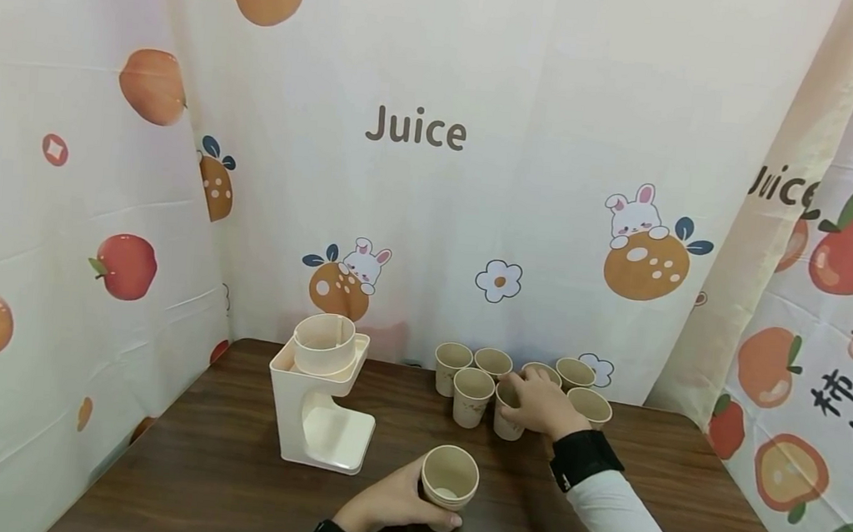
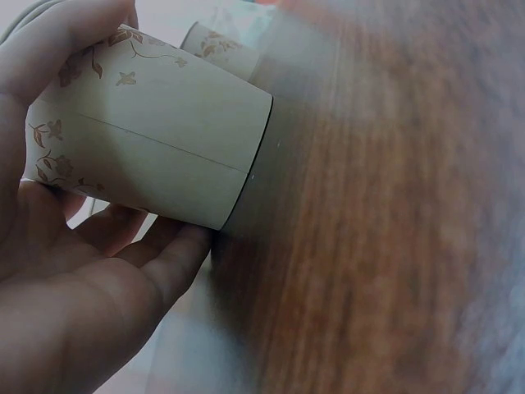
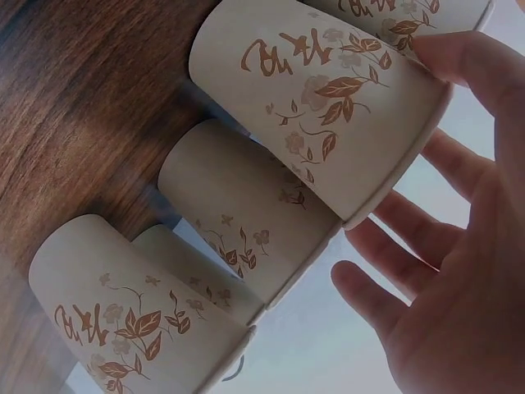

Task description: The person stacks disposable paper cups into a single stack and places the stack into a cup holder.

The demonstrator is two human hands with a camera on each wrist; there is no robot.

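Note:
My left hand [image 1: 408, 498] holds a beige paper cup [image 1: 449, 473] near the front of the table. Extra rim lines show under its lip. In the left wrist view, thumb and fingers wrap round the cup [image 2: 164, 123], which has brown floral print, and its base is close over the wood. My right hand [image 1: 539, 404] reaches over a front cup [image 1: 508, 423] in the group at the back. In the right wrist view, the thumb is at the rim of the nearest printed cup [image 3: 320, 107], and the other fingers stretch loosely behind the rims.
Several more paper cups [image 1: 470, 407] stand upright close together around the right hand. A cream juicer-like stand [image 1: 287, 414] with a round cup-shaped top [image 1: 324, 346] is left of centre on the dark wooden table [image 1: 186, 456]. Fruit-printed curtains [image 1: 430, 216] hang around the table.

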